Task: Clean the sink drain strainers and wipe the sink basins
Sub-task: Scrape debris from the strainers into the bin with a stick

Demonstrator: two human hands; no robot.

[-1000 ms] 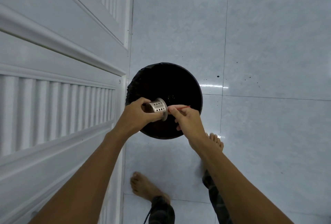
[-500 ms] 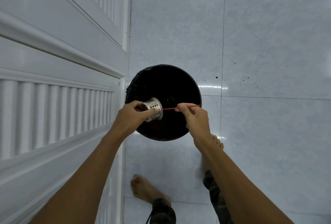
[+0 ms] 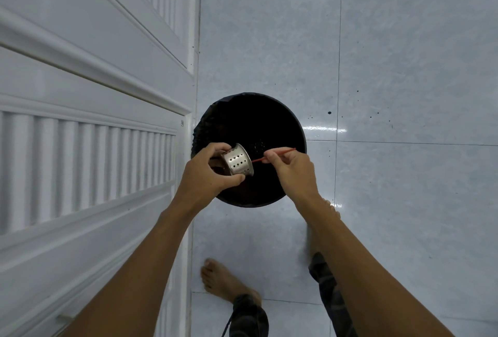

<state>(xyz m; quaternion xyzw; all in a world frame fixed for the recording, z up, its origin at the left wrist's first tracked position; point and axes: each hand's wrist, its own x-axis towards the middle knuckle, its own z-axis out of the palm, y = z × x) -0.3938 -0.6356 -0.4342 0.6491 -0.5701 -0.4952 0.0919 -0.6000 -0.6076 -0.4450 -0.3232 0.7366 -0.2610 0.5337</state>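
My left hand (image 3: 204,172) grips a small perforated steel sink strainer (image 3: 237,162), held on its side over a round black bin (image 3: 272,121) on the floor. My right hand (image 3: 292,172) pinches a thin red stick (image 3: 280,153) whose left tip points at the strainer's rim. The strainer's inside faces away from me, so its contents are hidden. No sink is in view.
White panelled cabinet doors (image 3: 89,126) fill the left side, close to the bin. Glossy pale floor tiles (image 3: 404,67) with a few dark specks spread to the right. My bare feet (image 3: 223,280) stand just behind the bin.
The right hand drew the red stick out to the right, then brought it back toward the strainer. The left hand turned the strainer slightly.
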